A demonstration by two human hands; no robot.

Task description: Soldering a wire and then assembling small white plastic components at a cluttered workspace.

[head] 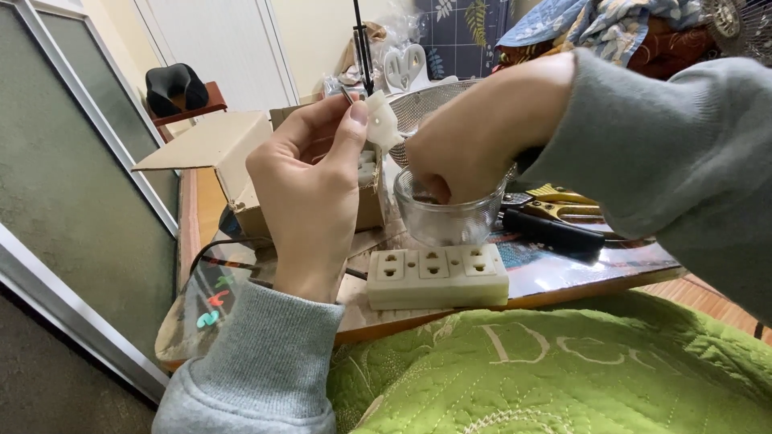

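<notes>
Two hands in grey knitted sleeves, seen from above the person's own chest. The left hand [310, 193] is raised upright, wrist bent slightly back, palm turned toward the right, with thumb and fingertips pinched together at the top. The right hand [478, 133] comes in from the upper right, forearm angled downward, knuckles up and wrist arched; its fingers curl down and inward, tips hidden. The hands sit close together, not touching.

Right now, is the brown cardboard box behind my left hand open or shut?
Open. The brown cardboard box has one flap folded out flat to the side, and white parts show inside it past the left hand.
</notes>
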